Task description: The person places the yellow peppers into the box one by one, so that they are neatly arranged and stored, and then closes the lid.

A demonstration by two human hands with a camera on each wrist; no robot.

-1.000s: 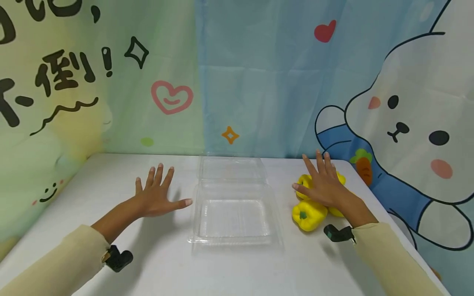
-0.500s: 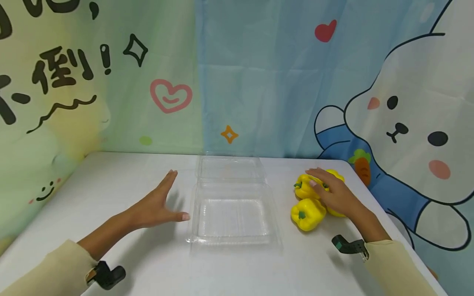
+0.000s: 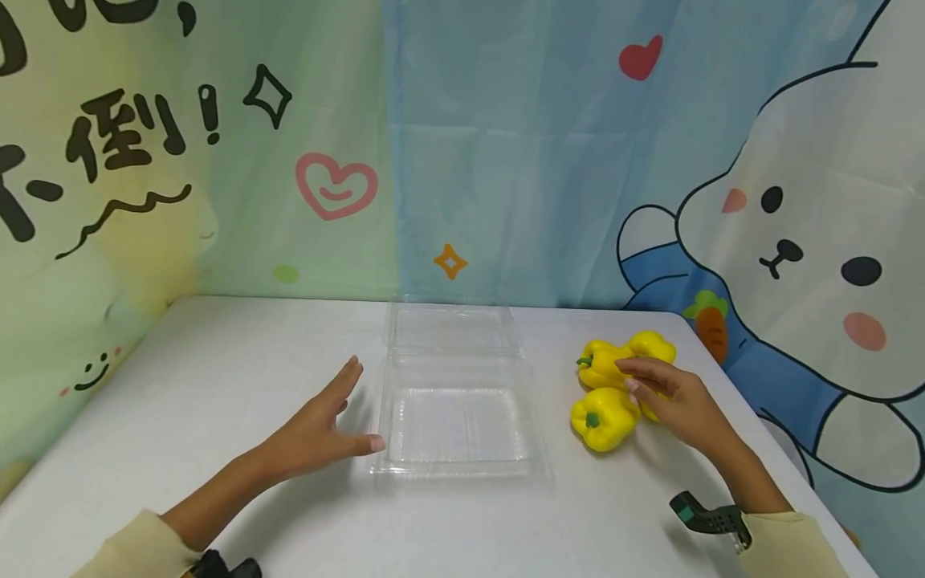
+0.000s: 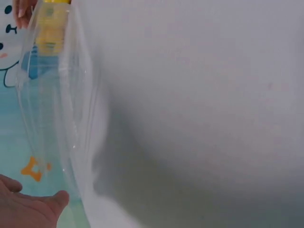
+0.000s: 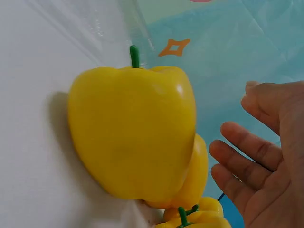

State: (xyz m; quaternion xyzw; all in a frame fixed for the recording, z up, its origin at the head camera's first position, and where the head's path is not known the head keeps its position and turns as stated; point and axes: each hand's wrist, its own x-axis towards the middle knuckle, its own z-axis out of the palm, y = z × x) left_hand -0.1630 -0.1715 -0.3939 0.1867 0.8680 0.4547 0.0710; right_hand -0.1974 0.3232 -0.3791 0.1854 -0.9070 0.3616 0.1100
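Several yellow bell peppers sit in a cluster on the right of the table in the head view. The front pepper (image 3: 604, 419) faces me with its green stem, and another pepper (image 3: 600, 365) lies just behind it. My right hand (image 3: 682, 405) hovers over the cluster's right side, fingers loosely bent around nothing, partly hiding one pepper. In the right wrist view, a gap separates those fingers (image 5: 247, 156) from the large near pepper (image 5: 133, 128). A clear plastic clamshell box (image 3: 458, 425) lies opened flat mid-table. Beside its left edge, my left hand (image 3: 314, 441) is spread, holding nothing.
The white table (image 3: 289, 530) ends at a printed cloth backdrop (image 3: 506, 160) at the back and right. The box's lid half (image 3: 455, 331) reaches toward the table's back edge. A dark device (image 3: 704, 518) is strapped to my right wrist.
Both hands have drawn back from a spread, raised pose. The left turned sideways and came closer to the box; the right moved right and toward me, its fingers bending. Peppers and box stayed put.
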